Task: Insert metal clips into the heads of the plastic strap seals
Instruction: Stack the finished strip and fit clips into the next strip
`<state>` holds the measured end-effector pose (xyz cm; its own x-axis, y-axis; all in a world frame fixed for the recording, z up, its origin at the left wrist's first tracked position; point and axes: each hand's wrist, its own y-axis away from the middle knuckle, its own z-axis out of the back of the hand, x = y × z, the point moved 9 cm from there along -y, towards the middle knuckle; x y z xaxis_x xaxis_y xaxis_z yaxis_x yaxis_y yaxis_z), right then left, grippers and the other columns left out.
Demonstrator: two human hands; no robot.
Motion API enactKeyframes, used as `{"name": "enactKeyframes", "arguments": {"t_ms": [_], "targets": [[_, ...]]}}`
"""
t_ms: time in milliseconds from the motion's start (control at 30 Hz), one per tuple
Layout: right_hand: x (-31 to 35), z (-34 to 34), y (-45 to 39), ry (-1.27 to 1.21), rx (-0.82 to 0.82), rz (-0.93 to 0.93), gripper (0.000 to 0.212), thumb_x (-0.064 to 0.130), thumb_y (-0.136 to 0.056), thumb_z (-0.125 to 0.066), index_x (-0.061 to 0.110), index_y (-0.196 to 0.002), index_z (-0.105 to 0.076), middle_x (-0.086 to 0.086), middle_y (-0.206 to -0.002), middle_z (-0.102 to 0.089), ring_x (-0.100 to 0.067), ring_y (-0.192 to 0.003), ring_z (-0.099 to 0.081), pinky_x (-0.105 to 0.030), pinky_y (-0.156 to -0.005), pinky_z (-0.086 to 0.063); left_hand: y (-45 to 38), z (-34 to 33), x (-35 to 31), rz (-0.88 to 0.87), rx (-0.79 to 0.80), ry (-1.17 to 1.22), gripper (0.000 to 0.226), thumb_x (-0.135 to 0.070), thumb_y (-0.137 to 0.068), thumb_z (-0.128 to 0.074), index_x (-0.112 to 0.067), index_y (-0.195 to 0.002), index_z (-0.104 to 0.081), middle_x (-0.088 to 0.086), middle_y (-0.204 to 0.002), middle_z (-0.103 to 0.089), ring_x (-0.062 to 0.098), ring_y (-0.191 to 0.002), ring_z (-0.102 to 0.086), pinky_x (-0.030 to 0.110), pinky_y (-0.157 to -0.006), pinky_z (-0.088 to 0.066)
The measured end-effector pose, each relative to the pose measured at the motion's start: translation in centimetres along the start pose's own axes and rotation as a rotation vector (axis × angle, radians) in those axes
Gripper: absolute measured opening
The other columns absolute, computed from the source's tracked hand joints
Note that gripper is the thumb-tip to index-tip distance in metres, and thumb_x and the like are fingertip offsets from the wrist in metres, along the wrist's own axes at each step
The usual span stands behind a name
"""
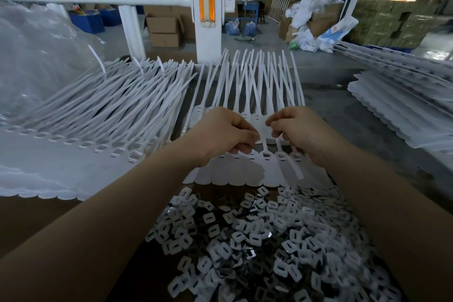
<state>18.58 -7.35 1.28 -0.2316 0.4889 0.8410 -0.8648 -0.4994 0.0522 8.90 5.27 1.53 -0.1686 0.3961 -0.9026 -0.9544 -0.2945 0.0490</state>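
- progress: judged early to mid batch. the row of strap seals (247, 169) at frame centre shows open rectangular sockets in its heads just below the hands, with no clip visibly seated; whether heads hidden under the hands are filled cannot be told.
- left to do: a large stack of seals (81, 135) at left shows empty sockets all along its near edge; a further stack (402, 110) lies at right, its state unclear.
- clip supply: a loose heap of clips (257, 235) covers the desk (36, 218) in the lower centre, below the worked row and between the forearms.
- left hand (220, 134): fingers curled, fingertips pinched together over the row; what they pinch is too small to tell.
- right hand (297, 129): fingers curled, pinching at a white seal head (264, 127) just beside the left fingertips.
- relation: both hands sit over the row's upper heads, near each other, apart from the heap.
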Motion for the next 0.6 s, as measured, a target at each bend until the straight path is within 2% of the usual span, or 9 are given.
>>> {"name": "enactKeyframes", "arguments": {"t_ms": [100,167,300,467,600], "targets": [[-1.0,-0.2,-0.3,-0.058,0.015,-0.059,0.014,0.014,-0.094,-0.056,0.021,-0.090,-0.068,-0.003,-0.085,-0.069,-0.009,-0.061,-0.053,-0.021,-0.048,-0.036,-0.5,-1.1,-0.2,-0.023,-0.014,-0.090,0.010,-0.021,-0.085,-0.075,-0.024,-0.076,-0.073,-0.011,-0.066,-0.072,-0.005,-0.055,-0.063,0.009,-0.047,-0.044],[-1.2,-0.2,-0.4,-0.066,0.021,-0.067,0.012,0.015,-0.094,-0.057,0.019,-0.093,-0.068,-0.004,-0.085,-0.069,-0.008,-0.059,-0.054,-0.022,-0.049,-0.036,-0.8,-1.5,-0.1,-0.037,-0.044,-0.190,0.010,-0.027,-0.085,-0.074,-0.030,-0.076,-0.074,-0.013,-0.066,-0.070,-0.004,-0.057,-0.061,0.011,-0.049,-0.043],[-1.1,-0.5,-0.4,-0.034,0.026,-0.047,0.009,0.019,-0.093,-0.060,0.021,-0.090,-0.068,-0.003,-0.081,-0.069,-0.008,-0.061,-0.056,-0.023,-0.050,-0.038,-1.1,-2.2,0.5,-0.007,-0.064,-0.260,0.006,-0.032,-0.084,-0.074,-0.026,-0.083,-0.077,-0.010,-0.073,-0.071,0.002,-0.068,-0.062,0.018,-0.055,-0.043],[-1.0,-0.5,-0.3,-0.016,0.026,-0.034,0.009,0.021,-0.092,-0.061,0.023,-0.087,-0.068,-0.002,-0.080,-0.069,-0.008,-0.061,-0.057,-0.022,-0.049,-0.039,-1.0,-2.4,0.2,-0.037,-0.077,-0.340,0.009,-0.033,-0.084,-0.073,-0.026,-0.086,-0.077,-0.007,-0.077,-0.072,0.006,-0.072,-0.065,0.022,-0.063,-0.052],[-1.0,-0.6,-0.2,-0.017,0.043,-0.037,0.007,0.022,-0.092,-0.061,0.023,-0.089,-0.068,-0.003,-0.082,-0.069,-0.013,-0.066,-0.057,-0.027,-0.053,-0.042,-0.8,-2.4,-0.3,-0.086,-0.065,-0.393,0.009,-0.032,-0.082,-0.074,-0.025,-0.085,-0.078,-0.008,-0.077,-0.073,0.006,-0.071,-0.066,0.025,-0.064,-0.056]]}}
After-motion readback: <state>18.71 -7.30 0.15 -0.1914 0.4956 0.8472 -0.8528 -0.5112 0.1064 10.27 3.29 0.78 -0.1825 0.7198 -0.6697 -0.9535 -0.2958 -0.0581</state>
